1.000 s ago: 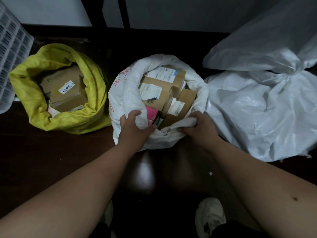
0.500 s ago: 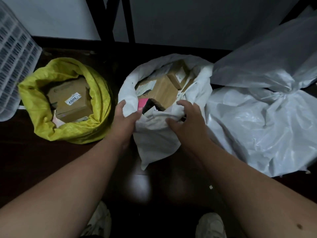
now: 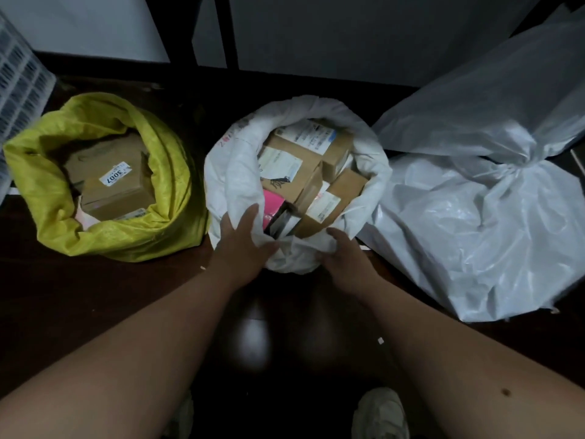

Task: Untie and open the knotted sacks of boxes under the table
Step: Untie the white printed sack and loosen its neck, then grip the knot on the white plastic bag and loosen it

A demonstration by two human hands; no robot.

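A white woven sack (image 3: 231,172) stands open in the middle of the dark floor, its rim rolled down around several brown cardboard boxes (image 3: 294,172) and a pink packet (image 3: 272,204). My left hand (image 3: 243,245) grips the near left part of that rim. My right hand (image 3: 345,258) pinches the near right part of the rim. To the left a yellow sack (image 3: 171,172) also stands open, with labelled boxes (image 3: 117,185) inside. On the right a large white plastic sack (image 3: 474,232) lies with its neck knotted (image 3: 519,166).
A white slotted plastic crate (image 3: 19,80) stands at the far left. Dark table legs (image 3: 228,30) rise in front of a pale wall behind the sacks. My shoes (image 3: 380,413) show at the bottom edge.
The near wall of the white sack, pulled up half a second ago, is folded back down. Its mouth is wide again. Both hands have dropped to the near rim.
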